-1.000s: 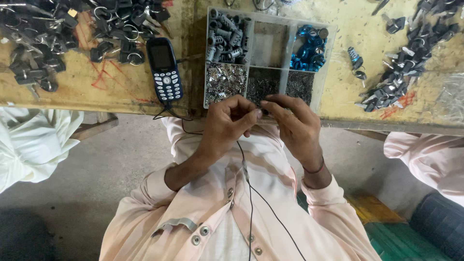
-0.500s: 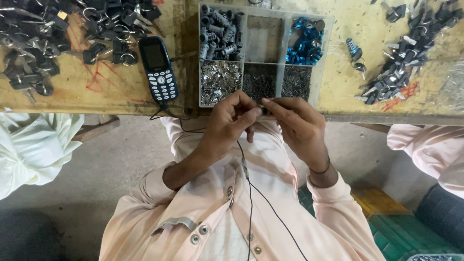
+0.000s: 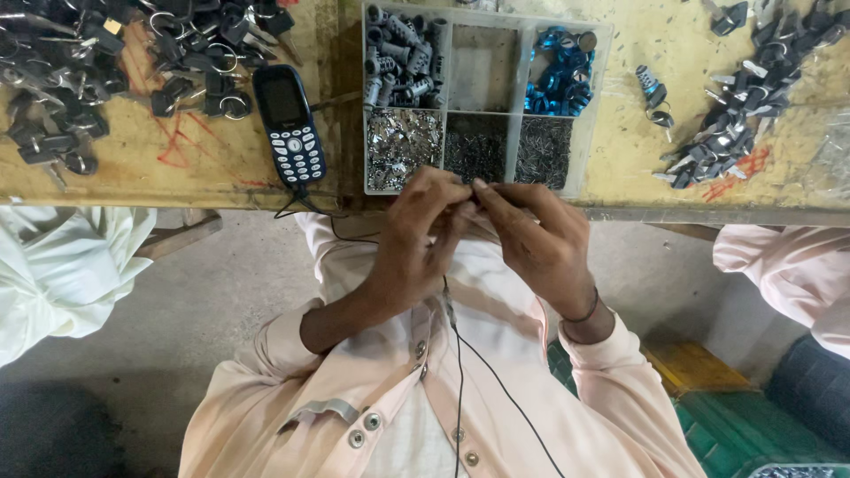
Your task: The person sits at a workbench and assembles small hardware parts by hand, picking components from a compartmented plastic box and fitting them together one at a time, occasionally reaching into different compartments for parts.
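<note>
The person's left hand (image 3: 416,248) and right hand (image 3: 536,243) meet fingertip to fingertip just in front of the clear compartment tray (image 3: 602,97), at the near edge of the yellow counter (image 3: 637,159). Both hands are closed in a pinch around a tiny part (image 3: 469,196) held between them; it is too small and too hidden by the fingers to tell what it is. The tray is the landmark: its far-left compartment holds grey cylinder pieces (image 3: 403,53), the far-middle one looks bare, and the far-right one holds blue parts (image 3: 556,75). Its near row holds shiny silver bits (image 3: 403,146) on the left and dark fine pins (image 3: 542,150) towards the right. Just left of the tray lies a dark blue keypad phone (image 3: 290,128), with a thin black cable (image 3: 459,372) running down over the person's pale pink shirt. Further left of the tray a heap of black-headed keys on rings (image 3: 80,80) is spread across the counter. Right of the tray lies another pile of black-headed keys (image 3: 739,106). Other people's sleeves show well to either side of the tray, a white one (image 3: 62,265) on the left and a pink one (image 3: 788,265) on the right
</note>
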Demonstrator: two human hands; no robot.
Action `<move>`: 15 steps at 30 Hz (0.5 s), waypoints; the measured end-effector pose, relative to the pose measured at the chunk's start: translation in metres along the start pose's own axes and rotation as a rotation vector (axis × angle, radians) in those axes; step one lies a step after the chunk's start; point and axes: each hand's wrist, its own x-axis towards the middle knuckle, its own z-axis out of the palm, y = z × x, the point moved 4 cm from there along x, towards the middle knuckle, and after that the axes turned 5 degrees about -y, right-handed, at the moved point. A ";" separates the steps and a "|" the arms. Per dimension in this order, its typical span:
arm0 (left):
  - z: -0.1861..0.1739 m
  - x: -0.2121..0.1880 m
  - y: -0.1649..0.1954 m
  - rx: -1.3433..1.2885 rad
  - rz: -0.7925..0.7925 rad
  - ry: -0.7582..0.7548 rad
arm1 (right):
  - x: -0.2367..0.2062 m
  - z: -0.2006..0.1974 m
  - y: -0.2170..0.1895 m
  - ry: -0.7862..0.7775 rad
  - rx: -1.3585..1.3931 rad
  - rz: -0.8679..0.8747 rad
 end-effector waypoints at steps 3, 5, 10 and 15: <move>0.009 -0.003 -0.007 -0.452 -0.070 -0.060 | 0.007 -0.004 -0.009 0.023 0.032 0.089; 0.010 -0.002 -0.017 -0.465 -0.120 -0.053 | 0.016 -0.009 -0.006 -0.077 0.228 0.134; -0.006 0.009 -0.034 -0.187 0.115 -0.035 | 0.043 -0.034 0.066 -0.164 0.019 0.180; -0.014 0.030 -0.049 -0.138 0.185 -0.074 | 0.060 -0.016 0.119 -0.187 -0.349 0.098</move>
